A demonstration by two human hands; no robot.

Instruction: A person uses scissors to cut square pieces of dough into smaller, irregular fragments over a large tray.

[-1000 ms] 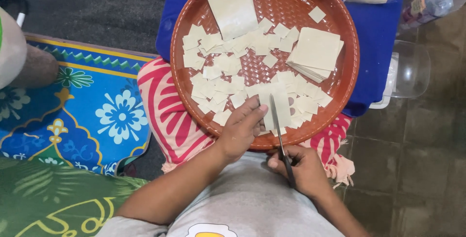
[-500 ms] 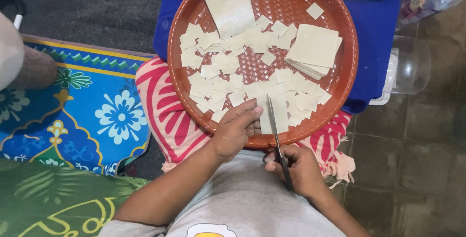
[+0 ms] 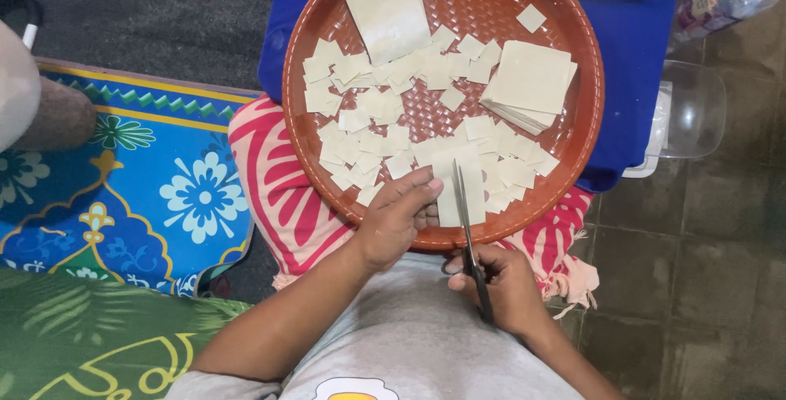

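Brown round tray (image 3: pixel 327 162) on lap, strewn with pale cut squares. Left hand (image 3: pixel 397 220) pinning a pale strip (image 3: pixel 458 183) at near rim; right hand (image 3: pixel 503 285) closed around scissors (image 3: pixel 465 228), blades slicing it. Fingertips just beside blades: likely nicked if strip slips.

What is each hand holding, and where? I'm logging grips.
Right hand holds metal scissors by the handles; left hand pinches a pale dough strip at its near edge.
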